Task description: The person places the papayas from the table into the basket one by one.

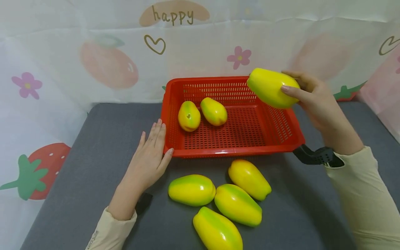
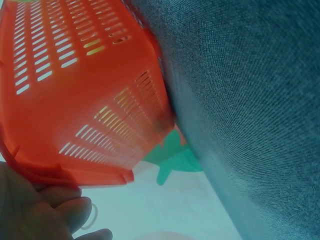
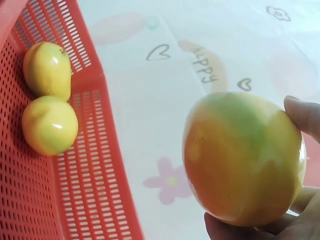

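Note:
My right hand (image 1: pixel 318 100) grips a yellow papaya (image 1: pixel 273 88) between thumb and fingers, over the right back corner of a red plastic basket (image 1: pixel 218 151). In the right wrist view the held papaya (image 3: pixel 245 160) shows its rounded end, with an orange and green tinge. My left hand (image 1: pixel 148 156) rests with straight fingers against the basket's left rim; from the left wrist, the fingers (image 2: pixel 75 212) show right at that rim. Inside the basket, toward the left, lie two papayas, one end-on (image 1: pixel 189 116) and one tilted (image 1: pixel 214 111).
Several more yellow-green papayas lie on the grey cloth in front of the basket, among them one at the left (image 1: pixel 192 190) and one nearest me (image 1: pixel 217 229). A printed white curtain (image 1: pixel 200 52) hangs behind the grey table (image 1: pixel 103 139). A black strap (image 1: pixel 315 155) is at my right wrist.

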`<state>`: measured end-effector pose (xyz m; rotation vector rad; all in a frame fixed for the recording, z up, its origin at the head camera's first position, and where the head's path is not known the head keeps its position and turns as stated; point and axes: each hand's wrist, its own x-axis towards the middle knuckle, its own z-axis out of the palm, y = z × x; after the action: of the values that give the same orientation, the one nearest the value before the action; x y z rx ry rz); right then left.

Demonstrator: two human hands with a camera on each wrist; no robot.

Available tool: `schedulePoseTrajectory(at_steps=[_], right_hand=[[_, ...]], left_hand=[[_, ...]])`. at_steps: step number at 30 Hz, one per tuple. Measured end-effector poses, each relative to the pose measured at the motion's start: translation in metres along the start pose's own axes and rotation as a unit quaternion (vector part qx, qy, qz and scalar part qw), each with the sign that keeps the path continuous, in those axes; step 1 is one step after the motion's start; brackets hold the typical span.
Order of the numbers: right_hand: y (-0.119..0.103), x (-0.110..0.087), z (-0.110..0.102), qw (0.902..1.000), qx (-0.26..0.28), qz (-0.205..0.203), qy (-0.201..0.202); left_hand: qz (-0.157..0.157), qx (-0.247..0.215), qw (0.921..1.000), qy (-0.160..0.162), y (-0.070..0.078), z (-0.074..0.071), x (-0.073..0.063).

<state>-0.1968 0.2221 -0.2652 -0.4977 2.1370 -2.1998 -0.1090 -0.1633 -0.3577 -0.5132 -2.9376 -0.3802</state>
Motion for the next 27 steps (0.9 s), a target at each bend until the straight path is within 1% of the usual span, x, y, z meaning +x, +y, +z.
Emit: schedulePoseTrajectory(at_steps=[6, 11, 15, 18, 22, 25, 27], right_hand=[[0.002, 0.013, 0.009, 0.9996, -0.014, 0.023, -0.003], [0.006, 0.025, 0.015, 0.9980, -0.048, 0.042, -0.001], [0.010, 0.035, 0.017, 0.9970, -0.058, 0.052, -0.003], [0.015, 0.043, 0.017, 0.9974, -0.045, 0.055, -0.004], [0.024, 0.054, 0.018, 0.9982, -0.006, 0.059, -0.005], [0.031, 0.062, 0.019, 0.9971, 0.022, 0.073, -0.004], [0.036, 0.068, 0.019, 0.9958, 0.027, 0.087, -0.001]], left_hand=[[-0.002, 0.002, 1.0000, 0.000, 0.001, -0.001, 0.001], [-0.007, 0.005, 1.0000, -0.002, 0.002, -0.001, 0.000], [-0.009, 0.003, 1.0000, -0.003, 0.002, 0.000, 0.000], [-0.008, 0.003, 1.0000, -0.001, 0.002, -0.001, 0.000], [-0.006, 0.005, 1.0000, 0.002, 0.002, -0.001, 0.000], [-0.005, 0.006, 1.0000, 0.004, 0.002, -0.001, 0.000], [-0.005, 0.007, 1.0000, 0.005, 0.002, 0.000, 0.000]])
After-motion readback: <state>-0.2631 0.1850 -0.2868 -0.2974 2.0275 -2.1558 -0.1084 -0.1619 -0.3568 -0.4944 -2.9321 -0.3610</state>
